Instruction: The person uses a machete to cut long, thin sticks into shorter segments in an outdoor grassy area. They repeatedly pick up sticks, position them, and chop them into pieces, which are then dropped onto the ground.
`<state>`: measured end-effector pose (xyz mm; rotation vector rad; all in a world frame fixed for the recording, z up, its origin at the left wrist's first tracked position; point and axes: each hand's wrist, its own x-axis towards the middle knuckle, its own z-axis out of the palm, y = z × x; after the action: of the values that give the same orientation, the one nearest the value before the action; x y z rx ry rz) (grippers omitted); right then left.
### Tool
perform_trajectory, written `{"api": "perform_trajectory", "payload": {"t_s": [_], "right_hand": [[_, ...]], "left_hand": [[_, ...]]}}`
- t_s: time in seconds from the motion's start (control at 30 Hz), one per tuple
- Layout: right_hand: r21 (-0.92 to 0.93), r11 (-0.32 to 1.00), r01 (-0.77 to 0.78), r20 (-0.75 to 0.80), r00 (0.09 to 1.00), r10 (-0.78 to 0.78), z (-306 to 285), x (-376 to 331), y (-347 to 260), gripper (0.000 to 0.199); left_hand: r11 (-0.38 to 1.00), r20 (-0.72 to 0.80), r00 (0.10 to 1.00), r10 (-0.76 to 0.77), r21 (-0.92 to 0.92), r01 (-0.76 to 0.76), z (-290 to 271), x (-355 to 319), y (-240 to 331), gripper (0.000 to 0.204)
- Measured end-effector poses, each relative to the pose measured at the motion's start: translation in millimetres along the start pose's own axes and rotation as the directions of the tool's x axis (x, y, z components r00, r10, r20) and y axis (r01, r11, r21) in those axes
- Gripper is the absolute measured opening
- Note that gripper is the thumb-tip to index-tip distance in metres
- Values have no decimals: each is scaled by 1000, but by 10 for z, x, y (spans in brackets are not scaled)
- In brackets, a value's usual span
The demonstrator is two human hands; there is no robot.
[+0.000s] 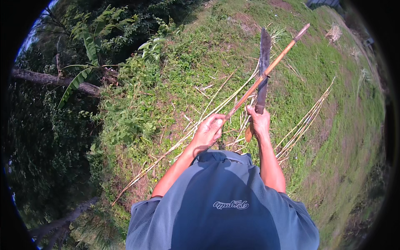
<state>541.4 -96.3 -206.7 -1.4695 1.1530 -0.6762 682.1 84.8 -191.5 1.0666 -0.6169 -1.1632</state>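
Blue-grey shirt cloth (225,183) lies closest, behind our fingers. Our left hand (208,133) clamps its fingers on the near end of a brown cane (271,68), which slants ahead and right of them. Our right hand (261,121) has its fingers clamped round a machete (262,92), dark blade ahead of them. Pale stalks (308,118) lie on grass (346,146) either side.
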Motion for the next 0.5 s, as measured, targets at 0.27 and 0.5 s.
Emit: {"api": "perform_trajectory", "payload": {"t_s": [0.27, 0.5], "right_hand": [[557, 830, -14, 347, 912, -218, 196, -297, -788, 37], [665, 746, -17, 364, 880, -305, 199, -236, -622, 38]], "left_hand": [[991, 137, 990, -39, -121, 55, 219, 300, 374, 32], [962, 135, 989, -56, -257, 89, 352, 310, 416, 29]]}}
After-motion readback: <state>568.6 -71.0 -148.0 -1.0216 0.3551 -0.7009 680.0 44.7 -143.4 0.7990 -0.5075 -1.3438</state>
